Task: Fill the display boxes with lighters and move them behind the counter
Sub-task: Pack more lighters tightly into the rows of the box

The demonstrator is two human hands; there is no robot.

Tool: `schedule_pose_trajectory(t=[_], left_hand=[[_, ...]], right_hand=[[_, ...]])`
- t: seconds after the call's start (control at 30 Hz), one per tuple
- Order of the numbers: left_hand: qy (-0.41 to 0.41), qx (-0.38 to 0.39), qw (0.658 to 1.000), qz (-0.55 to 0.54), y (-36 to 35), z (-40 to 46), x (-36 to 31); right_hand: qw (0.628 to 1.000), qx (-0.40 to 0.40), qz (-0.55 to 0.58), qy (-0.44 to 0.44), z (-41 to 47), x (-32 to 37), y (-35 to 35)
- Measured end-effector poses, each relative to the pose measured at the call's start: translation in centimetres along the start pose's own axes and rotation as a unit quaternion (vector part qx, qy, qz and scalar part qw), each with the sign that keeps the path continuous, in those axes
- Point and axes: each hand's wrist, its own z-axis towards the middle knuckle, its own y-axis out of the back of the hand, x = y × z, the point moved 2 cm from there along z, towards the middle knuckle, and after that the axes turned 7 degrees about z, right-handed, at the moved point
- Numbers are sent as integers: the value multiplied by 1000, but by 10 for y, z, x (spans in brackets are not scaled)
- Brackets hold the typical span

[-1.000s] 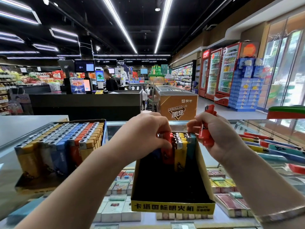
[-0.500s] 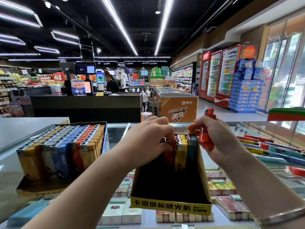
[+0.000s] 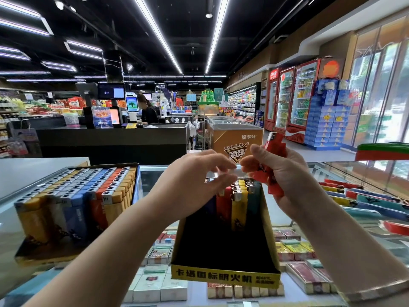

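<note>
A yellow-edged black display box (image 3: 223,276) stands on the glass counter in front of me, with a few lighters (image 3: 239,204) upright at its far end. My left hand (image 3: 194,182) hovers just above those lighters, fingers loosely curled and holding nothing. My right hand (image 3: 285,180) grips a bunch of red lighters (image 3: 274,149) above the box's far right corner. A second display box (image 3: 73,207), packed full of yellow, blue, white and orange lighters, sits on the counter to the left.
Loose lighters (image 3: 363,200) lie spread on the glass at the right. Cigarette packs (image 3: 159,282) show under the glass counter top. A black checkout counter (image 3: 110,140) with a person stands beyond, and an orange freezer (image 3: 236,140) sits behind my hands.
My left hand has lifted off the lighters in the box and let go of them. My right hand has risen slightly with the red lighters.
</note>
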Motion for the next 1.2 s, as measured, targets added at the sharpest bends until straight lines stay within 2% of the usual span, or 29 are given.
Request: schedule_pose_trajectory(t=[0.1,0.2,0.37,0.43,0.5,0.57,0.63,0.73,0.8,0.97,1.03,1.13,1.2], left_hand=[[5,-72,996,-53,5,1,-3],[16,-109,989,-100,9,2,-7],[41,-72,987,-137,5,2,-11],[54,-70,983,-162,2,1,-11],[66,-81,978,-180,1,1,-10],[74,-87,974,-194,2,2,-8],[78,-74,966,-233,4,4,-7],[65,-8,957,-281,10,5,-4],[55,20,960,-275,13,5,-1],[68,-24,969,-235,19,5,0],[79,-38,970,-228,21,4,0],[92,-54,961,-257,25,3,0],[94,-69,958,-261,27,4,1]], right_hand=[[991,29,-93,90,-5,5,-6],[959,54,-222,169,-8,4,-12],[881,46,-409,234,-8,0,-14],[843,60,-472,249,-9,-3,-16],[823,83,-502,252,-11,-5,-20],[830,96,-494,241,-11,-5,-21],[858,99,-452,224,-11,-2,-21],[910,132,-346,189,-12,1,-23],[920,164,-310,173,-12,2,-24],[947,224,-199,114,-12,3,-22],[963,180,-162,116,-10,4,-19],[967,45,-189,165,-6,4,-11],[968,-29,-191,161,-4,3,-4]])
